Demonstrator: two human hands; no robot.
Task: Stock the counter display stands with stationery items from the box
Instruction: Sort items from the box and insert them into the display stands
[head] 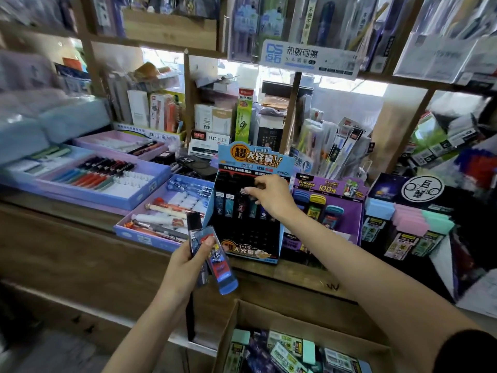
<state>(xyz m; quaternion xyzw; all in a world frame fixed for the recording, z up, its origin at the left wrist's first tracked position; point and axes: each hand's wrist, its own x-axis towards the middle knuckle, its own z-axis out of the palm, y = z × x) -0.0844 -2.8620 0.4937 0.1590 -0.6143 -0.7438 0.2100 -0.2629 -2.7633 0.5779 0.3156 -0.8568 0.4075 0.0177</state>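
Blue-white sign point(309, 59) on wooden shelves point(172, 33)

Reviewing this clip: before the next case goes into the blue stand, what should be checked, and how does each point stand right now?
1. Case pinched by the right hand seated in its upper-row slot: cannot tell, the fingers cover its top.
2. Free slots in the blue display stand: ok, its lower rows are empty.
3. Next stock ready: ok, the left hand grips spare cases.
4. Cardboard box stocked: ok, packs lie inside.
5. Stand upright on the counter: ok.
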